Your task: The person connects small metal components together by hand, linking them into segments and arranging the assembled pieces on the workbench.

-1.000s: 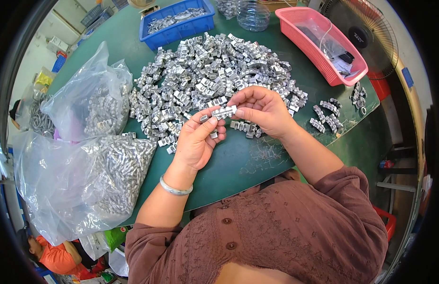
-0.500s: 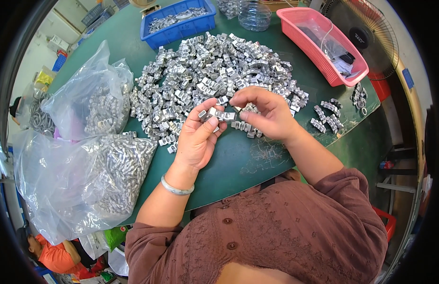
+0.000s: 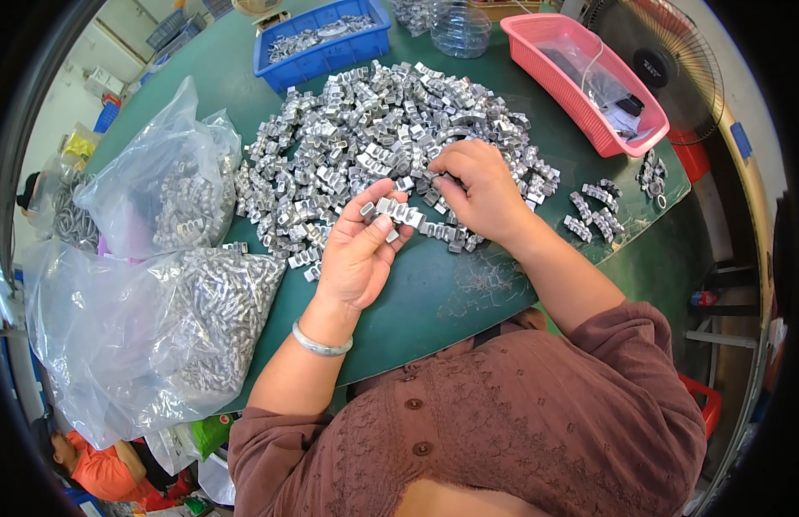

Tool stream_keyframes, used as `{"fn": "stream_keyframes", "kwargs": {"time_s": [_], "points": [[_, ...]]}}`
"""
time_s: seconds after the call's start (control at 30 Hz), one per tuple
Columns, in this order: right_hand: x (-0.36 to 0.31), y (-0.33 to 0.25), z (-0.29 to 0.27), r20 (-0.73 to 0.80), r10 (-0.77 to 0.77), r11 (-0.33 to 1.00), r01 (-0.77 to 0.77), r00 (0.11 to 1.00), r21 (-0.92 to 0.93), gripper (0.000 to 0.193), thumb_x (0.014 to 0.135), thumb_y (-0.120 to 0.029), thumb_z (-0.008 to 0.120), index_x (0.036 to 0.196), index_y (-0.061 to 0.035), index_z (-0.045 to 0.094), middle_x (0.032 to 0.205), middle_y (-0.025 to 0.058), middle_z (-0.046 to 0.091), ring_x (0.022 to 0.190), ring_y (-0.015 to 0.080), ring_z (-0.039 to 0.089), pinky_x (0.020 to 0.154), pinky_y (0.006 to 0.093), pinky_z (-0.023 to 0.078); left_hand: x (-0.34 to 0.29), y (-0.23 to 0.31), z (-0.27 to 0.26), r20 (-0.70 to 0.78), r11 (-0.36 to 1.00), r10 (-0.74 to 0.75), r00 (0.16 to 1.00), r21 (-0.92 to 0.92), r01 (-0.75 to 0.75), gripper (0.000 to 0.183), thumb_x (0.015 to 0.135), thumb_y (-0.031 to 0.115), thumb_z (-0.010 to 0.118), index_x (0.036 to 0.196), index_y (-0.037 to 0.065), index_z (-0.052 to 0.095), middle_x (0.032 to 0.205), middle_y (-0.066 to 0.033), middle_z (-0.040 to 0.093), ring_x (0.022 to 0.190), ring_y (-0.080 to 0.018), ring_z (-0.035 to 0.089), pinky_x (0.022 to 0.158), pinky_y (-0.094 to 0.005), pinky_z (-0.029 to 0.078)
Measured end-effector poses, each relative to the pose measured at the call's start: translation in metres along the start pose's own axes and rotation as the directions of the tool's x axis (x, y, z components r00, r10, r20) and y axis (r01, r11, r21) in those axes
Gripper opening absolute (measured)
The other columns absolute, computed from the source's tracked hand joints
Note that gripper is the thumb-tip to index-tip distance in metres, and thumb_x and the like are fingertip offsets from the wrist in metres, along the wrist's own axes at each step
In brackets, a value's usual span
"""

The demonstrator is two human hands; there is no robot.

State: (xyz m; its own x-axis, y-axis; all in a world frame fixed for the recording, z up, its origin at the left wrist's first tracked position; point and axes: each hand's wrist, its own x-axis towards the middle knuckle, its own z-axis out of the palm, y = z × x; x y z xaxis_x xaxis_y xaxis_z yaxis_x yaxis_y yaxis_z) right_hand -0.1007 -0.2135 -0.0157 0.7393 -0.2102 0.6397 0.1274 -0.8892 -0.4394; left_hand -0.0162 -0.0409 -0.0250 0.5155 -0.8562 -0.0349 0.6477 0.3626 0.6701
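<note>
My left hand (image 3: 352,263) is closed, its thumb and fingers gripping a short row of silver metal links (image 3: 401,212) over the near edge of the heap. A bracelet circles that wrist. To its right, my right hand (image 3: 486,194) bends down at the heap of metal links (image 3: 330,142), thumb and fingertips drawn together. What lies between those fingertips is too small and too shaded to make out. Just below the right hand, a few joined links (image 3: 451,234) rest on the green table (image 3: 399,310).
Clear plastic bags (image 3: 218,319) of metal parts fill the left side. A blue bin (image 3: 326,60) of parts stands at the back, near a pink basket (image 3: 580,86) and a fan (image 3: 654,65). Several curved link strips (image 3: 596,211) lie at right. Another person (image 3: 106,465) sits lower left.
My right hand has moved away from the links in my left hand, slightly up and onto the heap, its fingertips coming together. My left hand stays nearly in place.
</note>
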Motion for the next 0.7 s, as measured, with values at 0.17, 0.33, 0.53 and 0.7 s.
{"fn": "stream_keyframes", "kwargs": {"time_s": [0.17, 0.33, 0.53, 0.7], "points": [[0.009, -0.009, 0.001, 0.08, 0.017, 0.988, -0.004, 0.997, -0.156, 0.019, 0.065, -0.012, 0.063, 0.083, -0.0088, 0.057, 0.081, 0.0046, 0.052, 0.083, 0.024, 0.048, 0.075, 0.0366, 0.034, 0.0, 0.004, -0.002, -0.067, 0.995, -0.049, 0.997, -0.087, 0.043, 0.03, 0.083, 0.007, 0.048, 0.113, 0.004, 0.046, 0.094, -0.0073, 0.054, 0.088, -0.0187, 0.055, 0.077, -0.0322, 0.047], [0.024, -0.01, 0.013, 0.069, -0.029, 0.972, 0.044, 0.997, -0.23, 0.02, 0.063, -0.017, 0.066, 0.08, -0.0095, 0.058, 0.08, 0.0035, 0.051, 0.082, 0.0224, 0.047, 0.075, 0.0359, 0.033, -0.001, 0.009, -0.002, -0.178, 0.993, -0.092, 0.98, -0.093, 0.076, 0.022, 0.083, 0.01, 0.049, 0.104, 0.006, 0.049, 0.086, -0.0063, 0.053, 0.076, -0.0169, 0.053, 0.06, -0.0257, 0.047], [0.028, -0.004, 0.017, 0.028, -0.013, 0.998, 0.011, 1.0, 0.062, 0.005, 0.068, -0.011, 0.061, 0.073, -0.0088, 0.059, 0.071, 0.0055, 0.054, 0.071, 0.0264, 0.052, 0.066, 0.0381, 0.039, -0.001, 0.008, -0.002, -0.229, 0.992, -0.125, 0.965, -0.025, 0.123, 0.015, 0.082, 0.009, 0.052, 0.097, 0.008, 0.05, 0.078, -0.0045, 0.052, 0.06, -0.0103, 0.046, 0.045, -0.0187, 0.035], [0.022, -0.014, -0.001, 0.423, 0.449, 0.256, -0.567, 0.787, 0.783, 0.014, 0.083, -0.013, 0.054, 0.087, 0.0001, 0.057, 0.074, 0.0029, 0.057, 0.064, 0.0082, 0.053, 0.059, 0.02, 0.044, -0.002, 0.01, 0.01, -0.252, 0.989, -0.102, 0.962, 0.082, 0.126, 0.018, 0.083, 0.011, 0.052, 0.1, 0.008, 0.05, 0.077, -0.0045, 0.052, 0.057, -0.0098, 0.044, 0.044, -0.0181, 0.034]]}}
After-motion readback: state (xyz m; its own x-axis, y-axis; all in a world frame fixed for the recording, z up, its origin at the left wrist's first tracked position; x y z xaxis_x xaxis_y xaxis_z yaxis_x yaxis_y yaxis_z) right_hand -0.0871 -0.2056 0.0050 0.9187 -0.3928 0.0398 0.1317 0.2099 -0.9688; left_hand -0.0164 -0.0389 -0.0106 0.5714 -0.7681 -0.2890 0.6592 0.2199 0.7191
